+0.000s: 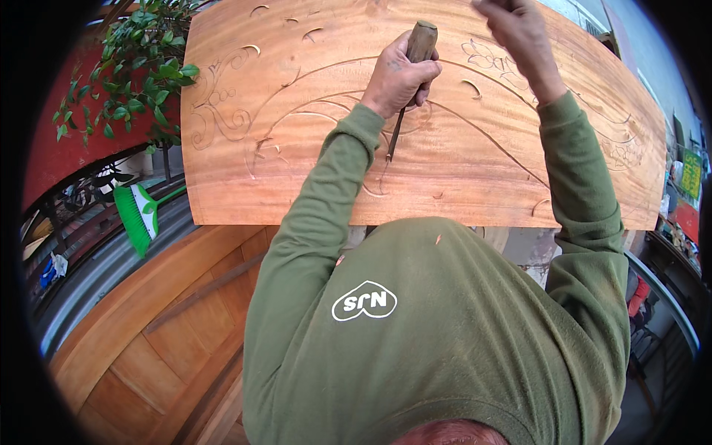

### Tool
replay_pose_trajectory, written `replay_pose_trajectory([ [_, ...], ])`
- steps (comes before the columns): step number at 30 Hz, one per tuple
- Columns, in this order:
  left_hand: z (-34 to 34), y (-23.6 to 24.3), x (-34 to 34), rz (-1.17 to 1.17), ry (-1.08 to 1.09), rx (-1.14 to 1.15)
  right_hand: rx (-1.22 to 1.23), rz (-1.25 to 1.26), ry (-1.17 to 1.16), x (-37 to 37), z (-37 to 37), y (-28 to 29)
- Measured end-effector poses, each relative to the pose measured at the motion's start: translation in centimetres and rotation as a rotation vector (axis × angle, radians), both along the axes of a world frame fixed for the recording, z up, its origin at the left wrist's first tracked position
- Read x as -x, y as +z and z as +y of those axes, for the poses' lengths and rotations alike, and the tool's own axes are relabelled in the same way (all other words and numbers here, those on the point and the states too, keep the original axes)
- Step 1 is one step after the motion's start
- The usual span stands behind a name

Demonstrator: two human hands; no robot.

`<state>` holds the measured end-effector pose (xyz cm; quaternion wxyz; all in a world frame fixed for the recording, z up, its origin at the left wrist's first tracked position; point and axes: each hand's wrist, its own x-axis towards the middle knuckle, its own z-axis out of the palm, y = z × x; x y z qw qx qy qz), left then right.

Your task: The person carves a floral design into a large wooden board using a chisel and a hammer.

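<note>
My left hand (403, 74) is wrapped round the wooden handle of a carving chisel (421, 43). The chisel leans, and its dark blade points down toward me, with the tip at a curved cut in the wooden panel (475, 185). Raised at the top edge of the view, my right hand (519, 28) has its fingers curled. Whatever it may grip is cut off by the picture's edge. Drawn scrolls and flowers and long carved grooves cover the panel, and a curled wood shaving (472, 89) lies to the right of the chisel.
More shavings lie at the panel's far left. A leafy plant (141, 81) hangs over its left edge, above a green broom head (137, 215). A panelled wooden door (163, 356) lies at the lower left. Assorted items crowd the right side, including a green sign (690, 173).
</note>
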<state>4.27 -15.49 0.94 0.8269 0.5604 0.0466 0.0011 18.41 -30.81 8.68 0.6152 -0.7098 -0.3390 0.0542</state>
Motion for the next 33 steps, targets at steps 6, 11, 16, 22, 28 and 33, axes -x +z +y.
replay_pose_trajectory([
  [6,-0.3,0.1,0.6,0.056,-0.054,-0.002,0.508,0.057,0.203,-0.5,-3.0,1.5],
  [11,-0.9,-0.1,0.3,0.042,-0.093,0.017,-0.057,0.259,-0.272,-1.3,-4.9,0.7],
  [16,-1.0,0.6,1.3,0.051,-0.157,0.043,0.410,-0.129,0.189,3.5,-6.0,-2.4],
  [22,-1.2,0.2,1.0,0.056,-0.176,0.024,-0.095,0.279,-0.377,1.4,-5.6,3.1],
  [28,-1.5,0.7,0.9,0.044,-0.224,0.044,0.490,0.028,0.056,5.0,-8.3,-4.0],
  [33,-1.5,0.1,1.3,0.045,-0.222,0.048,0.031,0.328,-0.345,1.1,-9.7,-0.1],
])
